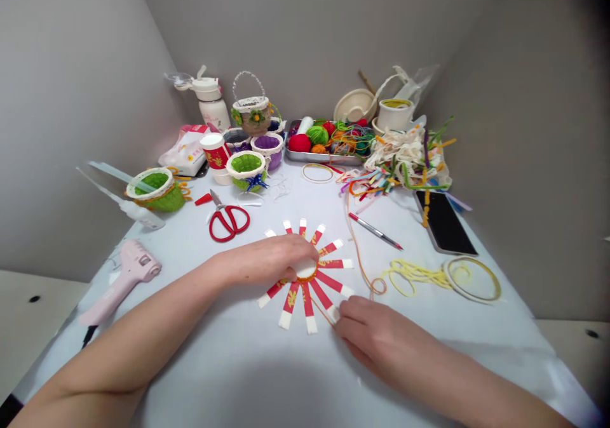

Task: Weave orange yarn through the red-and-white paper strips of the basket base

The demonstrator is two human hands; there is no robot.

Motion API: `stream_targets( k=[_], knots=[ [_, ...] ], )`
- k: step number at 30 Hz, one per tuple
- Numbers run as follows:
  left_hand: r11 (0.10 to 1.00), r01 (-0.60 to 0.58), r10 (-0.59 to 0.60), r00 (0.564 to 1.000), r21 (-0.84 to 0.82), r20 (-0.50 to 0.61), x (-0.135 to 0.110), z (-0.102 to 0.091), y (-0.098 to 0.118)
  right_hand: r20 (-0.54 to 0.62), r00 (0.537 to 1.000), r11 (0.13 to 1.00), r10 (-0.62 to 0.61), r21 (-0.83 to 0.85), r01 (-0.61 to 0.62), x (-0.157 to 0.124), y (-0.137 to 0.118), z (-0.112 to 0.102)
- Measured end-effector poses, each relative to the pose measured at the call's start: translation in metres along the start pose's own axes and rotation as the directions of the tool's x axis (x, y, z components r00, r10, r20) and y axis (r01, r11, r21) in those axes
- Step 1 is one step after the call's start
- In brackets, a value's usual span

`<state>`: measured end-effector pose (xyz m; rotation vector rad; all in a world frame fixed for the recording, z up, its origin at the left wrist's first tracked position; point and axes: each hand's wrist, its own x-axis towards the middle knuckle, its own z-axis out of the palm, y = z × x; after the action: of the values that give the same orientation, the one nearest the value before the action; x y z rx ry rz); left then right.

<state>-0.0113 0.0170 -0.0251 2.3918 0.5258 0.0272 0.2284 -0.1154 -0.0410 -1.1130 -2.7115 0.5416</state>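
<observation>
A paper cup cut into red-and-white strips lies splayed like a sun on the table. Orange yarn is wound round its white centre. My left hand reaches over the cup from the left, fingers curled onto its centre and covering some strips. At the lower right, my right hand is closed in a pinch at a strip's tip, where a taut length of the yarn runs into the fingers. Its fingertips are partly hidden. More orange yarn trails along the table on the right.
Red scissors and a pink glue gun lie left. Small woven baskets and a tray of yarn balls stand behind. A pen, yellow yarn, a ring and a phone lie right.
</observation>
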Motion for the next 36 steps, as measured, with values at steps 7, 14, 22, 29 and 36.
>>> stream_targets(
  k=[7,14,22,29,36],
  knots=[
    [1.000,-0.002,0.002,1.000,0.004,0.010,0.000,0.000,0.000,-0.038,0.991,0.985,0.125,-0.118,-0.129,-0.002,0.014,-0.002],
    [1.000,0.002,-0.002,1.000,0.011,0.019,0.001,0.001,-0.002,-0.210,0.935,0.958,0.285,0.100,-0.269,0.021,0.043,-0.005],
    [0.999,-0.001,0.001,1.000,0.040,0.005,0.006,0.005,-0.002,-0.380,0.810,0.894,0.447,0.190,-0.405,0.045,0.053,0.012],
    [0.996,0.063,-0.061,0.997,0.060,-0.036,-0.002,0.008,0.011,-0.392,0.795,0.886,0.463,0.181,-0.427,0.047,0.050,0.015],
    [0.995,0.066,-0.033,0.917,0.071,-0.397,-0.001,0.040,0.006,-0.438,0.774,0.888,0.458,0.185,-0.421,0.047,0.051,0.022]
  ],
)
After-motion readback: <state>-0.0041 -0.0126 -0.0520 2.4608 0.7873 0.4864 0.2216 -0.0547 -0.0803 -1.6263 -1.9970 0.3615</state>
